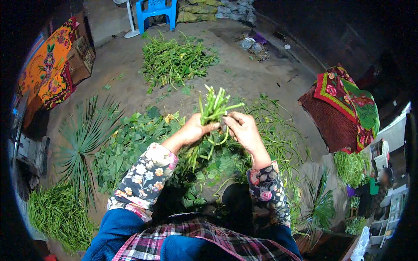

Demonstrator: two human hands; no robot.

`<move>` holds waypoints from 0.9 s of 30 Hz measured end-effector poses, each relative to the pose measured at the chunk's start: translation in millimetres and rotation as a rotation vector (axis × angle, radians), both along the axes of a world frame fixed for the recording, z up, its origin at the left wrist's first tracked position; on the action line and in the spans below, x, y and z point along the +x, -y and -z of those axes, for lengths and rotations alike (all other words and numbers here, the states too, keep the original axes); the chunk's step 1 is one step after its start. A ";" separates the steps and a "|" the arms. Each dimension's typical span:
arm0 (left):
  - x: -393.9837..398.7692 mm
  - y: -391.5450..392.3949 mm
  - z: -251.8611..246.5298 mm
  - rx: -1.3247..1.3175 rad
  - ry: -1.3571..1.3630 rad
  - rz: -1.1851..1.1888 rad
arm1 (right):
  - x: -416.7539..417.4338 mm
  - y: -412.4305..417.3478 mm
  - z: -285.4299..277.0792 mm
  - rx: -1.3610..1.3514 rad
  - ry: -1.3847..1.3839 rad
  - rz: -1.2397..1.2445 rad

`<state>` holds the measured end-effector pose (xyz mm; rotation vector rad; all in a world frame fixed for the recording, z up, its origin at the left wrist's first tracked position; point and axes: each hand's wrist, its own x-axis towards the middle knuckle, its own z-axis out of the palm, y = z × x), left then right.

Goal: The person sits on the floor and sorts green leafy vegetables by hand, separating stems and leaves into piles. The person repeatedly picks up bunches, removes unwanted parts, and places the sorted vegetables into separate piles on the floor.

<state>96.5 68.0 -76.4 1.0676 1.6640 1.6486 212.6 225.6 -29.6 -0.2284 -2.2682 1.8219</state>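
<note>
A bundle of green leafy stems (214, 106) stands cut ends up in my left hand (192, 129), whose fingers are closed round it. At the bundle's right side, my right hand (241, 129) pinches a stem that loops below it. Leaves of the bundle hang down beneath my hands. Under and to the left of it lies a broad heap of green leaves (130, 143) on the floor. Loose thin green stems (277, 127) are strewn to the right. Farther ahead is a pile of leafy stems (176, 60).
Palm fronds lie left (80, 146) and right (321, 205). A heap of thin stems (60, 215) sits lower left. Ahead stand a blue plastic chair (156, 13) and a white stand (131, 32). Patterned cloth (349, 107) covers something at right; another person (375, 192) is far right.
</note>
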 end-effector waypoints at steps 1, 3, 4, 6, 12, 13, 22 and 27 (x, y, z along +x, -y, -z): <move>6.5 -4.2 0.7 -0.026 0.059 0.047 | 2.1 -1.1 -0.7 -0.041 -0.014 0.049; 16.6 -9.7 0.5 0.020 0.210 0.114 | 5.9 -2.7 -4.2 -0.126 -0.047 0.139; 18.8 -9.1 -2.9 -0.025 0.316 0.149 | 5.1 -7.2 -0.2 -0.085 -0.094 0.166; 23.9 -9.9 -7.7 0.012 0.419 0.158 | 7.2 -7.8 -3.5 -0.118 -0.118 0.242; 38.8 -14.8 -11.9 0.089 0.507 0.229 | 1.6 -1.7 0.5 -0.048 -0.202 0.327; 39.3 -15.5 -11.5 0.103 0.559 0.265 | 0.9 -2.7 1.8 -0.011 -0.224 0.341; -6.9 6.0 -20.3 0.417 0.617 -0.005 | 18.7 -27.1 8.7 0.199 0.211 0.015; -17.9 11.7 -31.8 0.490 0.510 -0.135 | 10.4 -4.2 36.5 0.018 0.186 -0.142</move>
